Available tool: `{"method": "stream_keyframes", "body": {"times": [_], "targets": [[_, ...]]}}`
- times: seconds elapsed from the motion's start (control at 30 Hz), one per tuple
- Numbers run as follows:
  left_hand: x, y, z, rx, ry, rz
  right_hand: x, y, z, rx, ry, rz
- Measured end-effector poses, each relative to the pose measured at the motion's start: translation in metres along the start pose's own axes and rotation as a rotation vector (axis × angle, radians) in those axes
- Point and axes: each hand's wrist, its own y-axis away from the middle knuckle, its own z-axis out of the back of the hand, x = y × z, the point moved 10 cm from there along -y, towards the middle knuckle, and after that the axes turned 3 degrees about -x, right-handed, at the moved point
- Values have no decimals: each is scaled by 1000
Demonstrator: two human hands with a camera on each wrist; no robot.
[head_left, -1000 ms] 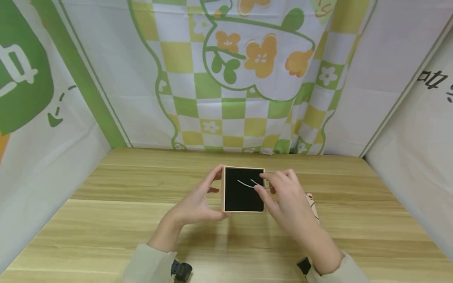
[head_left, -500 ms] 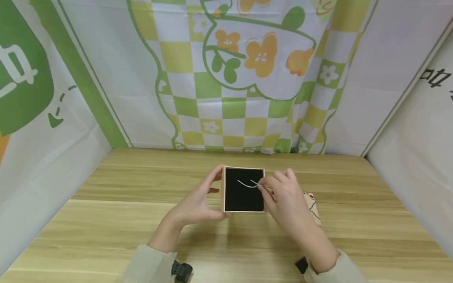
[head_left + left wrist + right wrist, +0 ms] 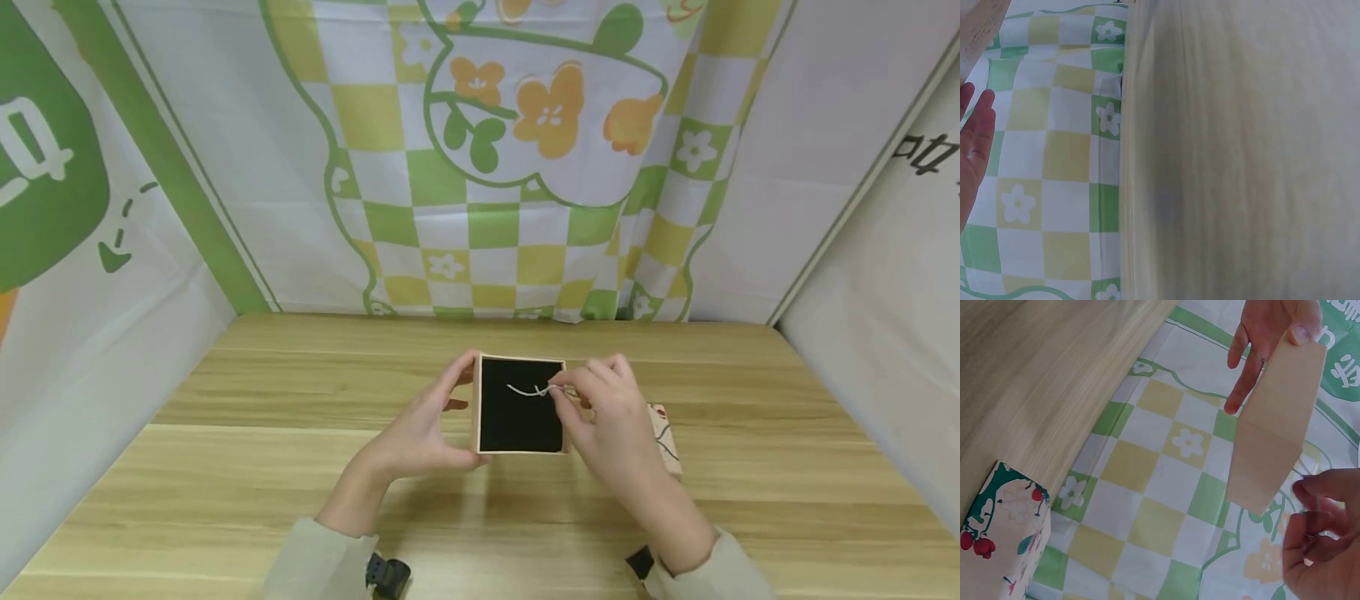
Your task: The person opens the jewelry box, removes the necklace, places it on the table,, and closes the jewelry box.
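Note:
My left hand (image 3: 416,433) holds a small square box (image 3: 477,417) by its left side, thumb at the near edge and fingers at the far edge. A black pad (image 3: 519,429) fills the box, its face turned toward the head camera. Across the pad lies a thin silvery chain (image 3: 522,392); my right hand (image 3: 611,421) pinches it between thumb and forefinger at the box's right edge. The right wrist view shows the plain outer faces of the box (image 3: 1269,425), held clear of the table. Only fingers of the left hand (image 3: 975,144) appear in the left wrist view.
Behind the right hand, a box part printed with cherries and leaves (image 3: 1007,537) sits on the wooden table (image 3: 225,467). A checked, flowered cloth (image 3: 495,225) hangs at the table's back edge, with white printed cloth walls at both sides.
My right thumb and forefinger have closed together on the chain, and its two loose ends have shifted, one now shorter and curled near the fingertips. The left hand and box stay nearly still.

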Motion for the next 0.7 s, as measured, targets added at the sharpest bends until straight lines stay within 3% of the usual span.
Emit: {"method": "stream_keyframes", "body": {"times": [0.13,0.37,0.53,0.7], "targets": [[-2,0,0,-3,0,-13,-7,2,-10,78,62,-41],[-6,0,-1,-1,16,-27,-3,-1,-10,15,151,2],[-9,-2,-2,-1,42,-45,-1,-3,-15,49,218,11],[-9,-2,-3,-1,51,-43,-3,-1,-17,86,189,-30]]}}
